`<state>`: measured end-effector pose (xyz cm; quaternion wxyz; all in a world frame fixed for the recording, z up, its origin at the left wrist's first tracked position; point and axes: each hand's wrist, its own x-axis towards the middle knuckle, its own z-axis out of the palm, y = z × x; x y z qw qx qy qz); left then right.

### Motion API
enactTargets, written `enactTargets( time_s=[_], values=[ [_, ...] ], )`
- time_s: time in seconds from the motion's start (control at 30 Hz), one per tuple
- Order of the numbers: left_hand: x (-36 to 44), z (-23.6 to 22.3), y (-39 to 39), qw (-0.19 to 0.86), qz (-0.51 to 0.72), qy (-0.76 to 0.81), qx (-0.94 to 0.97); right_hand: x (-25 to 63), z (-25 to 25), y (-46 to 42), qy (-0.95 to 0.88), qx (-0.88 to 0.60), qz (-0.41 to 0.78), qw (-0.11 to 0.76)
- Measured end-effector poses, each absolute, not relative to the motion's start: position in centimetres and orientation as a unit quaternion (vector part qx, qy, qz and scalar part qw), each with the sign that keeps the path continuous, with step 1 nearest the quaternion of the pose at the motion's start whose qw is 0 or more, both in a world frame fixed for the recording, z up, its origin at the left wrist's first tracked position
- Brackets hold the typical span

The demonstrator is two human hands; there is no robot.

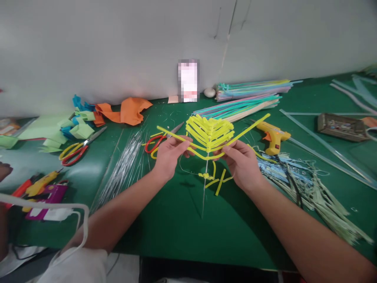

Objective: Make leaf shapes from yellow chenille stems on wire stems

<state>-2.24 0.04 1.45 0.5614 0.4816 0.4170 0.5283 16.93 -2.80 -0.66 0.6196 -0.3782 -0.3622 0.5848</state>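
Note:
Between my hands is a yellow leaf shape (pixel 209 131) made of V-bent pipe cleaners on a thin wire stem (pixel 204 200). My left hand (pixel 171 155) is closed, pinching the left arm of the lowest yellow pipe cleaner (pixel 253 125). My right hand (pixel 243 163) is closed on its right arm, beside the stem; some fingertips are hidden behind the strands. Lower on the stem sits a small yellow twisted cluster (pixel 204 176). Short cut yellow pieces (pixel 220 182) lie below my hands. Red-handled scissors (pixel 154 143) rest just behind my left hand.
A yellow glue gun (pixel 273 135) lies right of my right hand, near bundled pipe cleaners (pixel 244 104). Silvery wires (pixel 123 169) and more scissors (pixel 76 151) are on the left. A phone (pixel 188 80) leans on the wall. Another person's hand (pixel 5 171) shows at far left.

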Motion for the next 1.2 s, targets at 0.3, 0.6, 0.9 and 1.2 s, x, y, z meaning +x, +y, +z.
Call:
enactTargets(
  time_s=[0.3,0.6,0.9,1.2],
  values=[
    [-2.5,2.2,0.4,0.563,0.493,0.459,0.48,17.0,-1.1,-2.6,-0.388,-0.445,0.577,0.565],
    [-2.4,2.3,0.1,0.558,0.466,0.45,0.519,17.0,-0.1,-2.6,-0.386,-0.46,0.662,0.448],
    [-2.0,2.0,-0.1,0.563,0.471,0.449,0.509,17.0,0.7,-2.8,-0.372,-0.448,0.68,0.446],
    [-1.9,2.0,-0.1,0.574,0.452,0.452,0.511,16.9,0.4,-2.7,-0.373,-0.472,0.65,0.464]
  ],
)
